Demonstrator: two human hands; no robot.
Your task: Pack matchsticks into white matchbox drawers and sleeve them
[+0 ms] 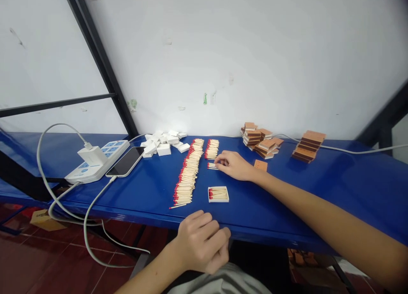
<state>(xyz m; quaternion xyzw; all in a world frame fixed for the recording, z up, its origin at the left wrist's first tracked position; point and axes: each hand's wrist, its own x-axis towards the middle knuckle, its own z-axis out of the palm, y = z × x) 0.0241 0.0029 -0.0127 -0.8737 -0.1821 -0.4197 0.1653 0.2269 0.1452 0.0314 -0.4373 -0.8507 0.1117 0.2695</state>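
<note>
My right hand [235, 164] reaches over the blue table, its fingertips pinched at the pale ends of a few red-tipped matches [211, 166]. Just beyond them lies a short stack of matches [211, 149]. A long row of matches [189, 173] runs to the left of it. Nearer to me sits a white matchbox tray [218, 201] with matches inside, their red heads to the left. My left hand [204, 241] is curled into a loose fist by the table's front edge, with nothing visible in it. Its palm is hidden.
White matchbox trays [164, 149] are heaped at the back left. Brown matchbox sleeves [267, 147] stand piled at the back right, beside another stack [308, 147]; a single sleeve [260, 165] lies near my right wrist. A phone [126, 161], power strip [92, 166] and white cables occupy the left.
</note>
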